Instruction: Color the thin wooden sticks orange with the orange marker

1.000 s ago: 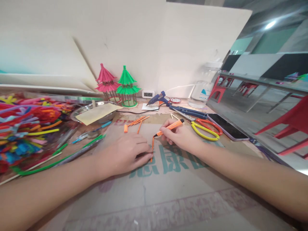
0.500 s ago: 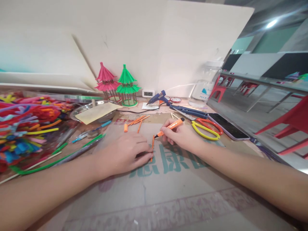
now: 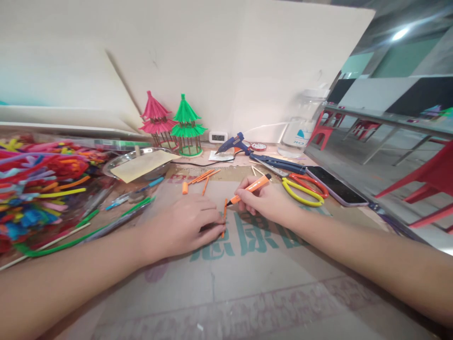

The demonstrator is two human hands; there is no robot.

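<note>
An uncapped orange marker is gripped in my right hand, its dark tip at the upper part of a thin orange stick. My left hand lies low over the cardboard, thumb and forefinger closed on the lower part of that stick. Beyond my left hand are several more orange sticks in a loose group, with one stick apart from them. The orange marker cap stands beside them. Under both hands is a cardboard sheet printed with green characters.
Pink and green pavilion models stand at the back. A glue gun, yellow-and-orange-handled scissors, a phone and a water bottle occupy the right. Colourful pipe cleaners and a metal plate are left.
The marker tip has shifted very slightly left and down against the stick. My left hand and the stick stay in place.
</note>
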